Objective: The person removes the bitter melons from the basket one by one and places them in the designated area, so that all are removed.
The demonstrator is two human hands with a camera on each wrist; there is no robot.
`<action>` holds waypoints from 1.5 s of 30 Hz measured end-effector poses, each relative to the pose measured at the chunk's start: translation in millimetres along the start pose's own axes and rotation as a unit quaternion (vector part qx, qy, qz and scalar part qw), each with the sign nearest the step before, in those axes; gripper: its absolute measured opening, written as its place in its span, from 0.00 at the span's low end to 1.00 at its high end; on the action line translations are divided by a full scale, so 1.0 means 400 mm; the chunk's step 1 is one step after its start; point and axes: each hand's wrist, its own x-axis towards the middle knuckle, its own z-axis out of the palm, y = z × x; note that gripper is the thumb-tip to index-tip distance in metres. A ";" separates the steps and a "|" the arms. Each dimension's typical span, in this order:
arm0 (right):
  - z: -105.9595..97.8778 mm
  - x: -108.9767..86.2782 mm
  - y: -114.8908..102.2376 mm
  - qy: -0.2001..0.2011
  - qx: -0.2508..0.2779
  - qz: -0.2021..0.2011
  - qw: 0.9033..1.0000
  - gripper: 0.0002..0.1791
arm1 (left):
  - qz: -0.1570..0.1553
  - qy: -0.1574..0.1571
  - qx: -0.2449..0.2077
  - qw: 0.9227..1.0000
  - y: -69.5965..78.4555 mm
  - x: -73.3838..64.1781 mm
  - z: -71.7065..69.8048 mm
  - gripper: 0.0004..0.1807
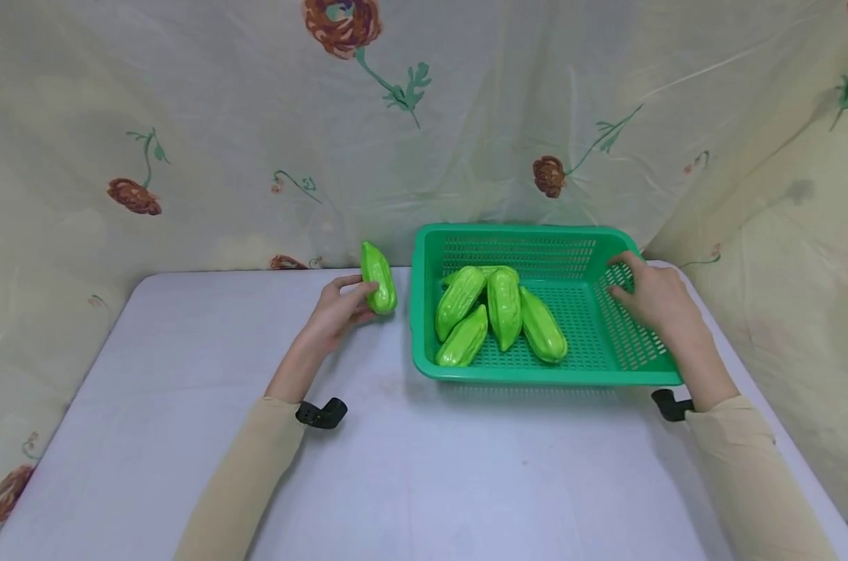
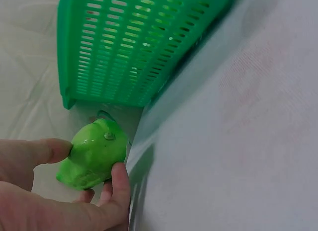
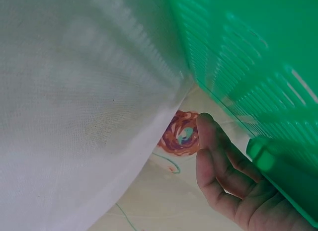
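A bright green, ridged bitter gourd (image 1: 378, 279) stands tilted left of the green plastic basket (image 1: 550, 377). My left hand (image 1: 340, 310) pinches it between thumb and fingers. The left wrist view shows the gourd's stem end (image 2: 109, 136) toward the camera, with the thumb on one side and fingers below. Several similar bitter gourds (image 1: 504, 308) lie in the left half of the basket. My right hand (image 1: 654, 294) grips the basket's right rim. In the right wrist view, the fingers (image 3: 223, 164) run along the outside of the basket wall, and the thumb is hidden there.
The basket stands on a table with a white cloth (image 1: 396, 467), close to its back edge. A flower-printed curtain (image 1: 242, 101) hangs behind and at both sides of the table. A black band with a camera (image 1: 322, 414) sits on the left wrist.
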 end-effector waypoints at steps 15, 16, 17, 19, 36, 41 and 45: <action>-0.002 0.001 -0.005 -0.012 0.000 -0.001 1.000 0.27 | 0.005 0.044 0.137 0.990 -0.005 0.006 0.018 0.36; -0.002 0.001 -0.005 -0.013 -0.002 0.000 1.000 0.27 | 0.004 0.046 0.142 0.989 -0.003 0.006 0.019 0.36; -0.001 0.002 -0.004 -0.014 -0.003 0.000 1.000 0.28 | 0.004 0.048 0.146 0.988 -0.002 0.005 0.020 0.36; -0.002 0.002 -0.004 -0.017 -0.003 0.002 1.000 0.28 | 0.003 0.049 0.153 0.987 0.000 0.005 0.023 0.36; 0.001 0.000 -0.005 -0.011 -0.002 0.002 1.000 0.28 | 0.026 0.093 0.208 0.973 -0.002 0.013 0.046 0.34; 0.001 0.000 -0.002 -0.008 -0.003 0.000 1.000 0.28 | 0.023 0.093 0.199 0.975 -0.002 0.011 0.048 0.33; 0.001 -0.002 -0.001 -0.008 -0.005 -0.001 1.000 0.28 | 0.019 0.093 0.201 0.975 -0.001 0.008 0.051 0.33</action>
